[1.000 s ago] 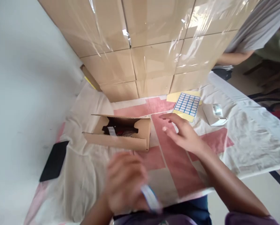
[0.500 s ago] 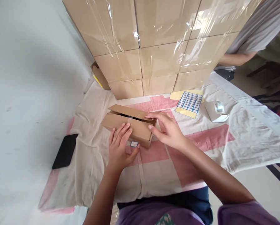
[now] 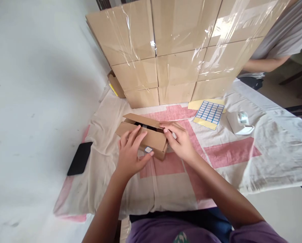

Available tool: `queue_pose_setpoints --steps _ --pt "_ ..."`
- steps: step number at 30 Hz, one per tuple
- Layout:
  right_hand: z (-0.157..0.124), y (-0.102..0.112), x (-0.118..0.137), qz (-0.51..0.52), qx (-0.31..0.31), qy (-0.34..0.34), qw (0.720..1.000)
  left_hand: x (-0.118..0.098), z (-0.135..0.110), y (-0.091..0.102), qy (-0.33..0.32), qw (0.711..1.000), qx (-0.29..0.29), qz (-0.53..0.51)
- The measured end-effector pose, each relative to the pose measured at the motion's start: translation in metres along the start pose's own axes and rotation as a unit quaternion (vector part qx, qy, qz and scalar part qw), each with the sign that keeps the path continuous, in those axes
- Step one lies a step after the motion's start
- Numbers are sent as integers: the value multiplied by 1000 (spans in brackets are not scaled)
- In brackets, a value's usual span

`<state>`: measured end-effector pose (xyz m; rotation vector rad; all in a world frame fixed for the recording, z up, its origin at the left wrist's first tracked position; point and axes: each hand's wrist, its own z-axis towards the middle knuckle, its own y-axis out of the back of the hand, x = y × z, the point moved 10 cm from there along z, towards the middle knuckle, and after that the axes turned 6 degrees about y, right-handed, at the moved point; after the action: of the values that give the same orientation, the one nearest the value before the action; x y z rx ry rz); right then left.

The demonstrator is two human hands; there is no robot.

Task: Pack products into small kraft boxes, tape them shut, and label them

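Observation:
A small brown cardboard box (image 3: pixel 153 137) lies on the cloth with its two long top flaps partly raised, leaving a dark slit between them. My left hand (image 3: pixel 130 152) rests at its front left, fingers spread over the front flap. Close to that thumb, a small blue-edged white label (image 3: pixel 148 149) shows at the front side of the box; whether the thumb touches it I cannot tell. My right hand (image 3: pixel 178 139) is at the right end, thumb and forefinger closed on the corner of the rear flap (image 3: pixel 143 119). The contents are mostly hidden.
A wrapped stack of cartons (image 3: pixel 181 67) stands behind. To the right lie a label sheet (image 3: pixel 209 113) and a white tape dispenser (image 3: pixel 239 122). A black phone-like slab (image 3: pixel 80 158) is at left, by the wall (image 3: pixel 34 101). Another person's arm (image 3: pixel 267 64) shows at far right.
My left fingers have lifted and slid toward the slit between the flaps. My right thumb has come up to the rear flap's corner. The whole view has shifted slightly.

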<state>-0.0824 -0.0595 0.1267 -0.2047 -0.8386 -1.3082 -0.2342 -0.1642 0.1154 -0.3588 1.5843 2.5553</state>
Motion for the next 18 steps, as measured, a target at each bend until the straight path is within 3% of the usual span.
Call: queue_pose_setpoints --steps 5,9,14,18 --pt "-3 0 -2 -7 -22 -10 1000 -1 38 10 -22 994 96 -42" --pt "-6 0 -3 -4 -34 -16 999 1 47 13 -63 975 155 -148" --pt "-6 1 -4 0 -38 -24 999 14 44 21 -82 947 117 -287" --pt "-6 0 -3 -6 -32 -26 999 18 38 21 -92 952 79 -282"
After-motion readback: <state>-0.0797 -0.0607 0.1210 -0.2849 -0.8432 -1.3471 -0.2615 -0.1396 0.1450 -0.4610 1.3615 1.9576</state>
